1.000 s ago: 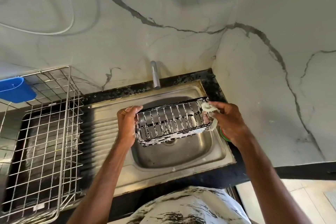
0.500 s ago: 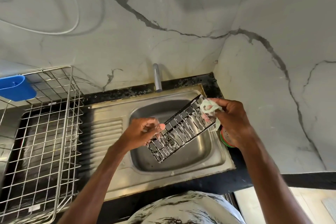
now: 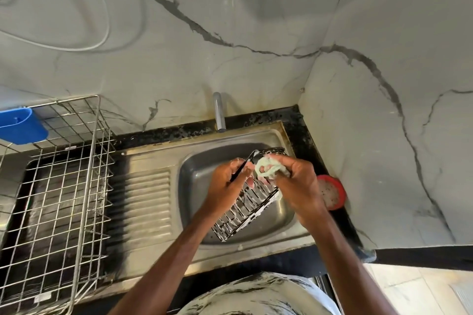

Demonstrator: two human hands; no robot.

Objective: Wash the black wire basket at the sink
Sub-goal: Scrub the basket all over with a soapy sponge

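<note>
The soapy black wire basket [image 3: 245, 210] is gripped by the left hand [image 3: 225, 186] over the steel sink [image 3: 199, 176] — a pale green cloth [image 3: 267, 170] is clutched in the right hand [image 3: 299, 186].

Black wire basket [image 3: 245, 210]: upper end hidden behind left hand [image 3: 225, 186], right hand [image 3: 299, 186] and pale green cloth [image 3: 267, 170]. Right fingertips buried in cloth, so can't tell where they meet the wires. Sink [image 3: 202, 174] drain hidden under basket. Red-rimmed dish [image 3: 332, 193] partly behind right wrist, contents blurred. Wire rack [image 3: 64, 186] cut by left and bottom edges. Blue container [image 3: 21, 126] cut by left edge.
</note>
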